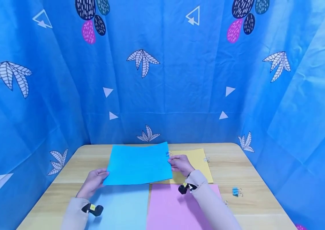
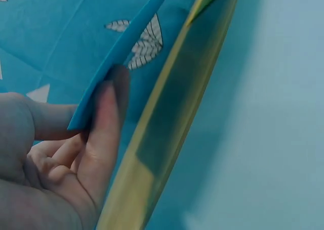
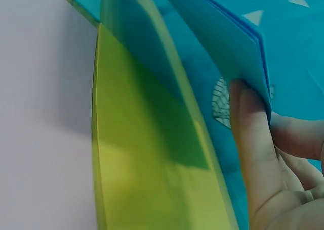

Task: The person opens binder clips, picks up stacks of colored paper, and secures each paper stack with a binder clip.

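Note:
Both hands hold a stack of bright blue paper (image 1: 139,164) raised over the back of the table. The left hand (image 1: 94,181) pinches its lower left side, thumb on one face and fingers on the other, as the left wrist view shows. At the right edge, the right hand (image 1: 182,164) pinches the sheets (image 3: 228,38) between thumb and fingers, just below a small blue binder clip (image 1: 169,154). In the right wrist view several layers show along the edge. A yellow paper stack (image 1: 192,159) lies partly hidden behind the right hand.
Pale blue paper (image 1: 122,204) and pink paper (image 1: 168,204) lie side by side at the front of the wooden table (image 1: 254,204). A silver-handled clip (image 1: 206,159) sits on the yellow stack's edge. A loose blue binder clip (image 1: 235,191) lies at the right. Blue patterned curtains (image 1: 162,95) surround the table.

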### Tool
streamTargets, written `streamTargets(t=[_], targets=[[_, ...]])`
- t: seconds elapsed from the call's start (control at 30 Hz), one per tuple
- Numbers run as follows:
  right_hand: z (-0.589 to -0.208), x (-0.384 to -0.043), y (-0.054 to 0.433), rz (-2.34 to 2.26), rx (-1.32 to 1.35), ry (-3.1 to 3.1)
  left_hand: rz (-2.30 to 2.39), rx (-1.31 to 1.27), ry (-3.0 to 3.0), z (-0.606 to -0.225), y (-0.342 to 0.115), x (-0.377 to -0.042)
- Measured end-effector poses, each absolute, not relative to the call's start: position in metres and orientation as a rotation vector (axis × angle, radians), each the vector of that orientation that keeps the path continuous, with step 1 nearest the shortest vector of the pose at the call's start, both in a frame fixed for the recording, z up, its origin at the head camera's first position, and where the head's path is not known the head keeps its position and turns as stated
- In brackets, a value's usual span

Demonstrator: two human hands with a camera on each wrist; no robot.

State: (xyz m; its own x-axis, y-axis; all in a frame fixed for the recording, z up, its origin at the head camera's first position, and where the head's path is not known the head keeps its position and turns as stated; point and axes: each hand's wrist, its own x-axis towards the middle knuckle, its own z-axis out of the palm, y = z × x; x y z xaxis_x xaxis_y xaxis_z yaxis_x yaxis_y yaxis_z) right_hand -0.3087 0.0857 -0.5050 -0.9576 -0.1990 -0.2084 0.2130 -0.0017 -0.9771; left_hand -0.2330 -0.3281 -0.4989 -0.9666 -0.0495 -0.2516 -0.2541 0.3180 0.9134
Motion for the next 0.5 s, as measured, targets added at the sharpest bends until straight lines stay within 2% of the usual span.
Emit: streamTargets(t=[0.23, 0.5], targets=[[-0.51, -0.326, 0.045, -2.029, 0.011, 1.992, 1.687, -0.376, 2.433, -0.502, -0.357, -0.25], [-0.513, -0.334, 0.02, -1.949, -0.072, 1.959, 1.649, -0.431, 2.418, -0.515, -0.381, -0.268]])
